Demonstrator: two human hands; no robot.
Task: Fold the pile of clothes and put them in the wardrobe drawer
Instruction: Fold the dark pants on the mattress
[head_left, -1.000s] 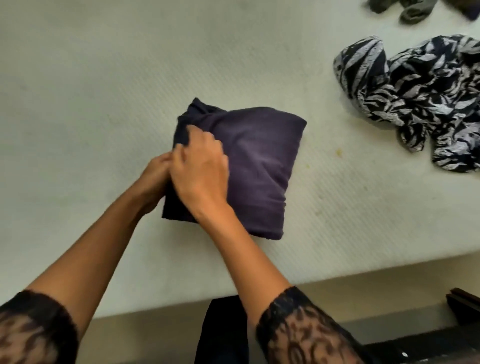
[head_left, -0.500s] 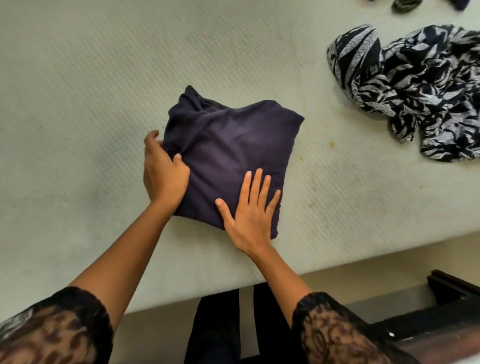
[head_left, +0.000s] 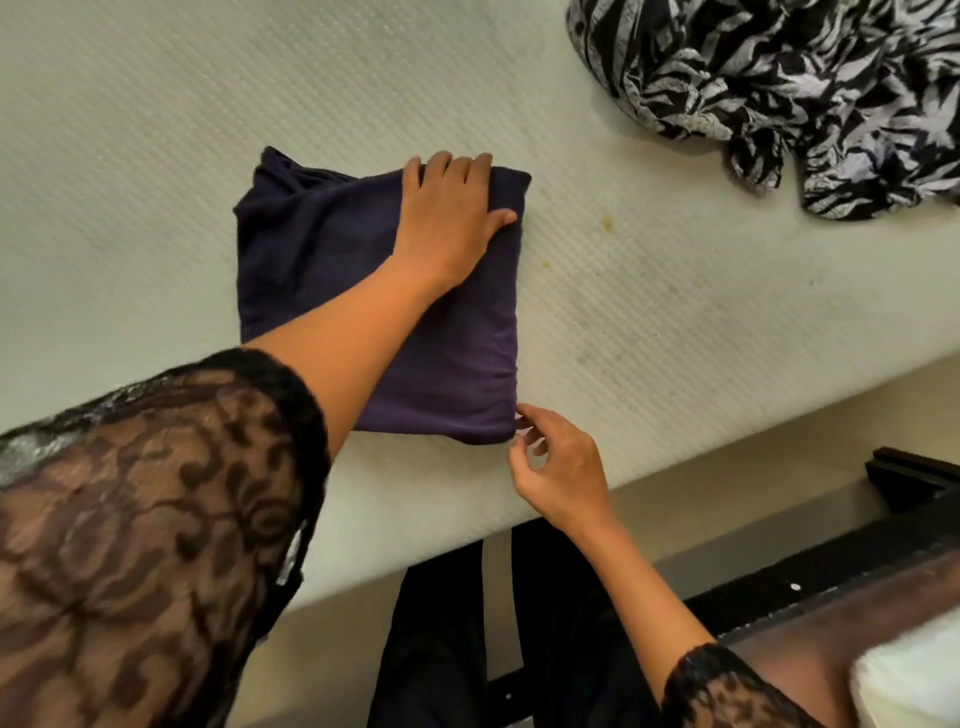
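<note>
A dark purple garment (head_left: 311, 249) lies folded into a rough square on the pale mattress (head_left: 156, 104), near its front edge. My left hand (head_left: 452, 218) reaches across it and lies flat on its far right corner, fingertips at the far edge and thumb pointing right. My right hand (head_left: 561, 467) hovers at the garment's near right corner with fingers loosely curled; its fingertips just touch the cloth and hold nothing.
A crumpled black-and-white patterned garment (head_left: 779, 78) lies at the far right of the mattress. A dark bed frame (head_left: 909, 478) shows below the mattress edge at right. A white object (head_left: 914, 680) sits in the lower right corner. My black-trousered legs (head_left: 441, 623) stand against the bed.
My left hand moved from the garment's left edge to its far right corner. My right hand lifted off the garment's near part and now sits at the near right corner. The view has moved closer.
</note>
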